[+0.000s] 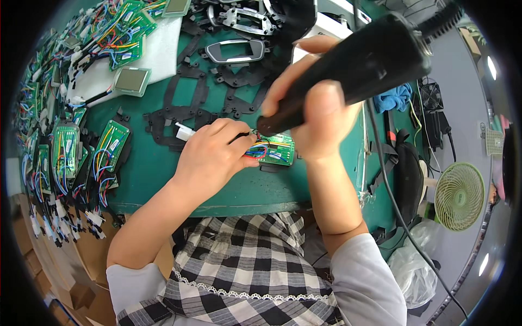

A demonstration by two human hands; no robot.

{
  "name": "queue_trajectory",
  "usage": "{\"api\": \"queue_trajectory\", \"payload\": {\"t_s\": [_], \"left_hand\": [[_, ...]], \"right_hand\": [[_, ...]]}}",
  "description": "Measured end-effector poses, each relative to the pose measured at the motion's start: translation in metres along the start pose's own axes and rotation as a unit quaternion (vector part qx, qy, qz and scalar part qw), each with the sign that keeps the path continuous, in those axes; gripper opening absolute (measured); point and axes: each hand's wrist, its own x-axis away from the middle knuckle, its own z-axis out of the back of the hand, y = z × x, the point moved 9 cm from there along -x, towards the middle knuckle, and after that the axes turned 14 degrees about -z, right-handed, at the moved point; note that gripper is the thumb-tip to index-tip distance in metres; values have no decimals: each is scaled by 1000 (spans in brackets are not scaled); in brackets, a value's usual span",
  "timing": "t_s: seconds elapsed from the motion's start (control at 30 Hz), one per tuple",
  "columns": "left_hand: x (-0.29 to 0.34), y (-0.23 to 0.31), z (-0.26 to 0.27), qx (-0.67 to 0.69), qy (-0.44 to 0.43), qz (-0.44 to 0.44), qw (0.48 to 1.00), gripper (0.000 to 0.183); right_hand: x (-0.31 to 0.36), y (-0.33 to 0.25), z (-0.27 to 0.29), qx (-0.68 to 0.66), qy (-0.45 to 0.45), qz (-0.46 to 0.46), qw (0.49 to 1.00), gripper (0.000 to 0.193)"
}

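My right hand [326, 117] is wrapped round a black electric screwdriver [364, 60], its nose tilted down to the left. That nose reaches the upper edge of a green circuit board [280, 148] with red, blue and yellow wires; the bit's tip cannot be made out. My left hand [215, 149] is closed on the left side of the board and its wires, fingers bent over them. A white connector [185, 132] sticks out beside the left knuckles. Part of the board is hidden under the fingers.
Black plastic frames [185, 92] lie beyond my hands on the green table [163, 187]. Several wired boards [111, 144] stand at the left, with more heaped on white foam [163, 60]. A cable [386, 179] hangs down at the right, near a green fan [459, 195].
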Motion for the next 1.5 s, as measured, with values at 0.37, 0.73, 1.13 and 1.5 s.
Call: {"api": "queue_trajectory", "payload": {"t_s": [0.37, 0.73, 1.13, 1.5], "left_hand": [[-6, -10, -1, 15, -23, 33, 999, 19], [-3, -9, 1, -6, 25, 25, 999, 15], [0, -12, -2, -27, 50, 2, 998, 14], [-1, -11, 0, -36, 34, 17, 999, 9]], "right_hand": [[-30, -49, 102, 50, 204, 82, 974, 77], [-15, -29, 73, -20, 120, -29, 992, 76], [25, 7, -9, -43, -25, -90, 995, 76], [41, 0, -24, -9, -81, -70, 994, 77]]}}
